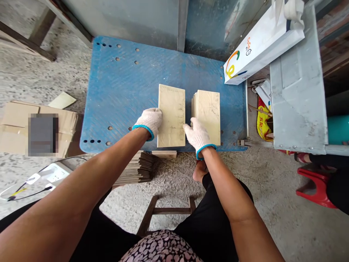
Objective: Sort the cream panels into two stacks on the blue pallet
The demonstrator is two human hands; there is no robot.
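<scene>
A cream tile stack (171, 114) lies flat on the blue platform (122, 91). My left hand (149, 122), in a white glove, grips the stack's left edge. My right hand (196, 135), also gloved, presses its fingers against the stack's right edge. A second stack of cream tiles (208, 111) sits just to the right, behind my right hand. Under the platform's near edge, on the floor, a pile of thin tiles (136, 169) stands by my left forearm.
A white paper bag (259, 43) leans on a grey metal box (298, 91) at the right. Cardboard boxes (16, 123) and a loose tile (62, 100) lie left. A red stool (316, 185) and another person's leg are far right. A wooden stool frame (166, 211) stands between my legs.
</scene>
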